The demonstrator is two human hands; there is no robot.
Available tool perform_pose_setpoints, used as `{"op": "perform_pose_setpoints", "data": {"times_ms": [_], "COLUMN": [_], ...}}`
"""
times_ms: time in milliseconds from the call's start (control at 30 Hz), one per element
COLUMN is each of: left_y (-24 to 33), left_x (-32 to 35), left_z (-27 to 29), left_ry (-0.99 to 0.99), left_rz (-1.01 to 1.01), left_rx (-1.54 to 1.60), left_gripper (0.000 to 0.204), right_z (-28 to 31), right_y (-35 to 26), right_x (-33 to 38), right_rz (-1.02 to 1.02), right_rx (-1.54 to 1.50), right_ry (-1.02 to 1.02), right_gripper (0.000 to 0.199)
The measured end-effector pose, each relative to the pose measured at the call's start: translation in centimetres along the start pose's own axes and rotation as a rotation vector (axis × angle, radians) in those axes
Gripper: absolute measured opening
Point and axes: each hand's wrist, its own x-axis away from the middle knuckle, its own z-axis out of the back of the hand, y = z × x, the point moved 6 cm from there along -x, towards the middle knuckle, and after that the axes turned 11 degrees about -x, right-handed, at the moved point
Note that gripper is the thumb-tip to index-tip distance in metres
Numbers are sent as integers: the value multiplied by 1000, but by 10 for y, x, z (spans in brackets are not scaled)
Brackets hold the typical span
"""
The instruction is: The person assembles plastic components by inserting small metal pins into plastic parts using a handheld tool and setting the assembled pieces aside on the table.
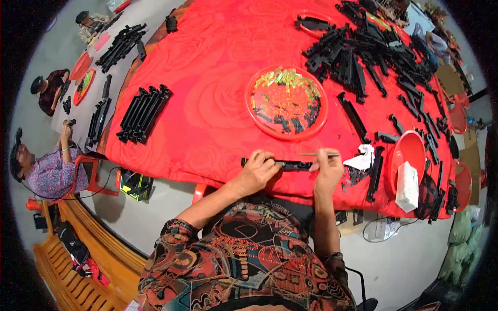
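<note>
Both hands on a long black part at the table's near edge.

We see the left hand [258, 171] curled shut around the black plastic strip [282, 165], pinning it flat on the red tablecloth [207, 119]. The right hand [328, 168] pinches a thin stick [317, 154] over the strip's right end. Beyond sits a round red tray [257, 111] with small pieces; farther off, a heap of black strips [363, 52].

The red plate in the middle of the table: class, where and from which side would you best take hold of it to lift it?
Grip the red plate by its raised rim, on the near edge or the left side. It lies flat, loaded with yellow clips and small black parts, so keep it level. Black bars crowd its far right; the cloth to the left looks bare.
</note>
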Motion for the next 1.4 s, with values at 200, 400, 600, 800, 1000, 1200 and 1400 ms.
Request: {"op": "perform_pose_setpoints", "data": {"times_ms": [200, 400, 600, 800, 1000, 1200, 1400], "left_y": [12, 13, 5, -10, -11, -12, -13], "left_x": [-1, 7, -6, 10, 9, 7, 9], "left_z": [0, -7, 10, -6, -2, 3, -1], "left_ry": [-7, 40, 3, -152, -82, -25, -38], "left_rz": [25, 76, 154, 223, 108, 54, 66], "left_rx": [-165, -235, -170, 2, 76, 135, 134], "left_gripper": [25, 20, 21, 22, 15, 10, 10], "right_z": [-35, -30, -5, 0, -11, 2, 10], "right_y": [-102, -64, -6, -41, -83, -32, -28], "right_x": [-63, -27, 10, -19, -17, 8, 24], "right_rz": [350, 190, -79, 7, 182, -67, -44], "right_rx": [-112, 52, -76, -82, -140, 24, 107], "right_ry": [22, -50, -51, -39, -87, -52, -43], "right_gripper": [7, 5, 6, 11, 13, 12, 8]}}
